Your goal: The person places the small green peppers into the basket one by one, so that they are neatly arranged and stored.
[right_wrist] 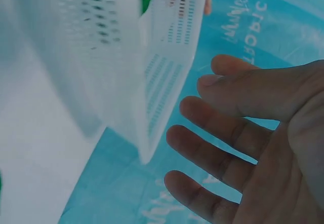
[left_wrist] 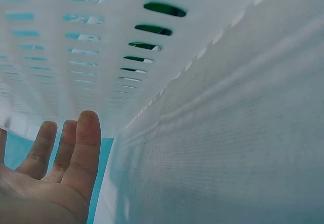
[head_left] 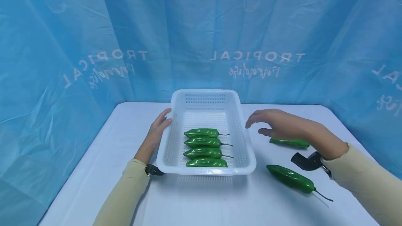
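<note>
I see the left hand, fingers parted, beside a white rectangular plastic basket, perhaps steadying it, with four long glossy green peppers lined up inside, while the empty right hand hovers, fingers apart, opposite

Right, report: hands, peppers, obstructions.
Left hand at basket, right hand empty beside it. Four green peppers inside, two loose peppers on table. Right wrist partly hides the farther one in head view.

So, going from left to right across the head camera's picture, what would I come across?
Left sleeve, left hand, white basket holding four green peppers, right hand, right sleeve.
</note>
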The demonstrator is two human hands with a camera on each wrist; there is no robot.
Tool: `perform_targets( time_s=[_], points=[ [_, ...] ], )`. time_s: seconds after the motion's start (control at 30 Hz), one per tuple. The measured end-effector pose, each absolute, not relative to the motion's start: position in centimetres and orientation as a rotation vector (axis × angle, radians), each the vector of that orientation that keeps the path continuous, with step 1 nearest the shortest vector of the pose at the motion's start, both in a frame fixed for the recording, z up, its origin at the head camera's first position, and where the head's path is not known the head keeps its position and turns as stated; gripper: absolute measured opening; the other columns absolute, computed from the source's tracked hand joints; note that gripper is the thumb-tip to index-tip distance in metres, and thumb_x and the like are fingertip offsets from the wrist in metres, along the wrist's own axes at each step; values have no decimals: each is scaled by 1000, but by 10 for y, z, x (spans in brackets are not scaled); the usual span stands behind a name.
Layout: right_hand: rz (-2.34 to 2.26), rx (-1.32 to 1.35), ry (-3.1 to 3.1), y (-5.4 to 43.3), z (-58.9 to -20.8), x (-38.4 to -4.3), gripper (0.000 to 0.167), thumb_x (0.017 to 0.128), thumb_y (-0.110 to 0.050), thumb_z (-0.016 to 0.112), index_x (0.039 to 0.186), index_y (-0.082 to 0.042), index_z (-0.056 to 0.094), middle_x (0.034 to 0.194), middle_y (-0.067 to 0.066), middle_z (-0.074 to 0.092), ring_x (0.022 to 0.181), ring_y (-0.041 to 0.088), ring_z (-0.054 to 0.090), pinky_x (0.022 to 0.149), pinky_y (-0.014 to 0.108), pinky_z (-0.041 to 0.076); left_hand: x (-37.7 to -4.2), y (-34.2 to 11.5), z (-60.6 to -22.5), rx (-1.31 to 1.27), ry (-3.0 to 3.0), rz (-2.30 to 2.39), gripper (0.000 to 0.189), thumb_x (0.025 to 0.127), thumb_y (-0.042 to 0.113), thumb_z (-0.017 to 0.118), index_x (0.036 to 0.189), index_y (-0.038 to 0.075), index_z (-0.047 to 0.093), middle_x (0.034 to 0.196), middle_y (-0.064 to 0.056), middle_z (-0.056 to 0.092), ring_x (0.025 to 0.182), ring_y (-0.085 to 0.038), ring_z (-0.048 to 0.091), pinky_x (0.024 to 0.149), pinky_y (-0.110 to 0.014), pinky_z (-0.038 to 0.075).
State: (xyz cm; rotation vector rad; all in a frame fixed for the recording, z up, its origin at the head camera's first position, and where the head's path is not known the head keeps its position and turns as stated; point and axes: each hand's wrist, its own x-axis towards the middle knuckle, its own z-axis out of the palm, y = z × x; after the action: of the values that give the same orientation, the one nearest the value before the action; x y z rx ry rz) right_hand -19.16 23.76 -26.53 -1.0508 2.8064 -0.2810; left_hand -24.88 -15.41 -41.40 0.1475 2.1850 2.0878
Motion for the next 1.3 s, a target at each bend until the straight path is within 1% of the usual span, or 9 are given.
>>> perform_targets(
  time_s=[0.17,0.37,0.57,0.8,0.93,1.1,1.17,1.3],
  points=[
    [-290,-1007,2843,261,-274,-174,35,89,-3,70,114,-27,68,121,-6,67,117,23,63,95,46,58,-249,-155,-414,161,2163,2106,58,101,44,51,154,38,28,152,-7,42,130,-39,56,92,-45,60],
    [-321,-984,2851,283,-288,-157,36,88,-5,72,113,-30,68,118,-11,67,111,19,66,90,38,61,-249,-155,-414,155,2108,2148,57,101,42,51,153,38,29,151,-7,43,131,-39,55,92,-45,60],
    [-326,-968,2834,302,-311,-148,40,86,-7,74,116,-32,65,120,-11,67,113,21,65,90,40,61,-247,-156,-414,127,2095,2156,58,101,41,51,154,37,29,152,-7,41,132,-38,54,95,-44,59],
    [-395,-964,2793,324,-344,-141,39,85,-9,75,118,-27,65,116,-11,67,108,14,64,86,29,61,-248,-156,-413,129,2109,2137,59,100,42,52,154,37,28,153,-7,40,132,-38,53,96,-46,59],
    [-445,-899,2738,332,-359,-139,38,86,-13,74,119,-29,65,118,-11,67,111,10,62,87,29,60,-249,-155,-412,128,2109,2130,59,100,42,52,154,37,29,152,-7,41,132,-37,54,96,-46,59],
    [-443,-825,2695,336,-372,-139,37,88,-16,72,121,-31,65,123,-7,67,113,10,62,89,29,60,-249,-156,-411,132,2113,2133,58,101,41,51,154,37,28,152,-6,41,132,-37,53,96,-45,59],
    [-455,-790,2681,336,-375,-140,37,88,-15,72,121,-30,64,124,-5,67,112,9,62,88,28,59,-249,-156,-411,140,2114,2133,58,101,42,51,154,37,28,152,-7,41,132,-37,53,96,-46,59],
    [-527,-739,2623,338,-378,-140,40,87,-14,72,124,-25,63,126,1,66,103,4,62,82,24,58,-249,-156,-413,138,2104,2133,59,101,42,51,154,37,27,151,-8,41,132,-38,53,96,-46,58]
  ],
)
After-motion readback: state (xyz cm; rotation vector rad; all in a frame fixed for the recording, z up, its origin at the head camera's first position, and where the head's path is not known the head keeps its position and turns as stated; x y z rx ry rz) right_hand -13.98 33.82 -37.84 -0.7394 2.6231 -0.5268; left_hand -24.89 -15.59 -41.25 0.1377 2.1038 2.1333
